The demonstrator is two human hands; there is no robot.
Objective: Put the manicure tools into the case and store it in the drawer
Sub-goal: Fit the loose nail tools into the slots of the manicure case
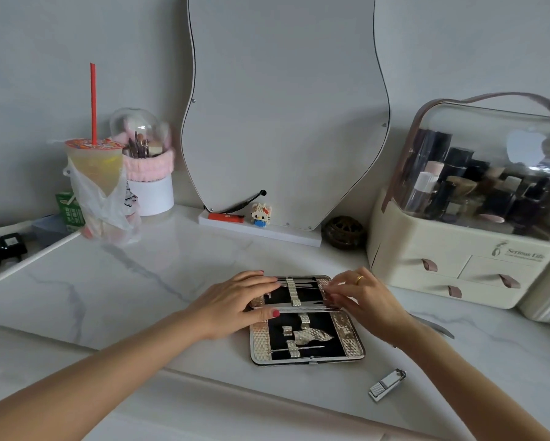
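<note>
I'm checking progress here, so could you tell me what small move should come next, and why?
Probably reach the right hand for the nail clipper: it lies on the tabletop outside the open manicure case, whose lower half shows empty loops.

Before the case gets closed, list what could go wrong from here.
1. The small silver nail clipper lies on the white marble counter, apart from the open black-lined manicure case, and could be left out.
2. A slim metal tool lies half hidden behind the right hand and is easily missed.
3. The left hand rests on the case's upper half, so closing it now might pinch fingers or loosen tools.
</note>
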